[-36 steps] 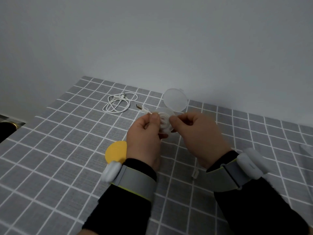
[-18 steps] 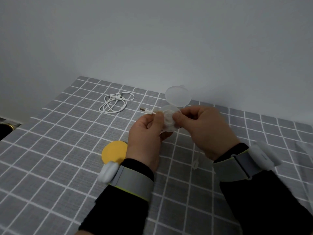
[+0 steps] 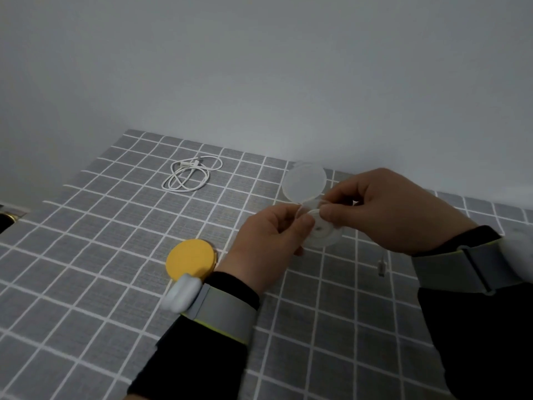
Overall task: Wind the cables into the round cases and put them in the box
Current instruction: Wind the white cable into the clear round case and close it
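While both hands meet over the cloth, the clear round case (image 3: 323, 229) is gripped between them at about 3 o'clock of the table.
Left hand (image 3: 268, 241) comes up from 6 o'clock, wrist bent, fingers curled shut around the case's near edge; right hand (image 3: 386, 209) reaches in from 4 o'clock, thumb and forefinger pinched on the thin white cable (image 3: 300, 210) at the top of the spool. Its translucent lid (image 3: 305, 180) stands open, tilted up toward 12 o'clock, close to the wall edge of the grey checked tablecloth (image 3: 101, 255). One plug end (image 3: 381, 267) dangles below the right wrist. Plenty of free cloth lies toward 9 o'clock. Over at 11 o'clock a second white cable (image 3: 190, 177) sits loosely coiled, well apart. A yellow round case (image 3: 191, 261) lies flat and closed just beside the left wrist.
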`<state>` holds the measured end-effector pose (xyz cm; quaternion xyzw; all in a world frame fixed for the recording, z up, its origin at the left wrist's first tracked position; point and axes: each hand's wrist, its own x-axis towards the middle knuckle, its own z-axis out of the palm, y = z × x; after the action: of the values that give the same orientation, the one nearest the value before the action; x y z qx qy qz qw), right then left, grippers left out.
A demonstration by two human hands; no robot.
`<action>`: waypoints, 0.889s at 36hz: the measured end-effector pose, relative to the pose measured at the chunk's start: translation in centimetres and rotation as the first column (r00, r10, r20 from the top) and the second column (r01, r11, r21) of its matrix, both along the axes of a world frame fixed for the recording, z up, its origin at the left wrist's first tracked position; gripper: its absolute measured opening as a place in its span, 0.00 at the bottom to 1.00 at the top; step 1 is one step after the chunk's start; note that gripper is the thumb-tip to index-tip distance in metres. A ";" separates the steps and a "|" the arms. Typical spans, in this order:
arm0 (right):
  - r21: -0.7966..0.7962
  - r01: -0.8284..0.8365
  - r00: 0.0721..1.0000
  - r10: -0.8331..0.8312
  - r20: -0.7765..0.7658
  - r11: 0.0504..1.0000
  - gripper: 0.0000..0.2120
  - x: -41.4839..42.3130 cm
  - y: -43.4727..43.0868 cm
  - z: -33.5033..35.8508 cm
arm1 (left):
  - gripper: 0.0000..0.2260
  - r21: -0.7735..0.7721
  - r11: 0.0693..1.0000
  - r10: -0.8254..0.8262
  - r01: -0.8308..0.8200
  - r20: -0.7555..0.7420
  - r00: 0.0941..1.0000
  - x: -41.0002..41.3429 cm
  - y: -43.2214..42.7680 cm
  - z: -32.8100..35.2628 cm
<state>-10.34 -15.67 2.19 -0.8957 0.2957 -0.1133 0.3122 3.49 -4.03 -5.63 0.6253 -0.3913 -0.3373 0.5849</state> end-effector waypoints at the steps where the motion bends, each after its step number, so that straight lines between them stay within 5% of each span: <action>1: 0.003 -0.004 1.000 0.004 0.007 1.000 0.04 0.0 0.0 0.1 | 0.08 -0.005 1.000 -0.003 0.003 0.000 1.000 0.0 0.0 0.0; 12: 0.181 0.117 0.954 -0.161 0.254 0.976 0.04 1.8 0.6 -1.7 | 0.04 -0.079 0.987 0.132 -0.137 -0.075 0.988 0.4 0.0 0.2; 32: 0.236 0.163 0.919 -0.235 0.317 0.958 0.05 4.1 2.2 -3.3 | 0.06 -0.120 0.912 0.351 -0.392 -0.264 0.898 0.9 -0.2 0.2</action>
<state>-6.27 -13.52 -1.13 -0.7906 0.3371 -0.2671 0.4359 4.37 -4.21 -5.40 0.5916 -0.2190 -0.2565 0.7323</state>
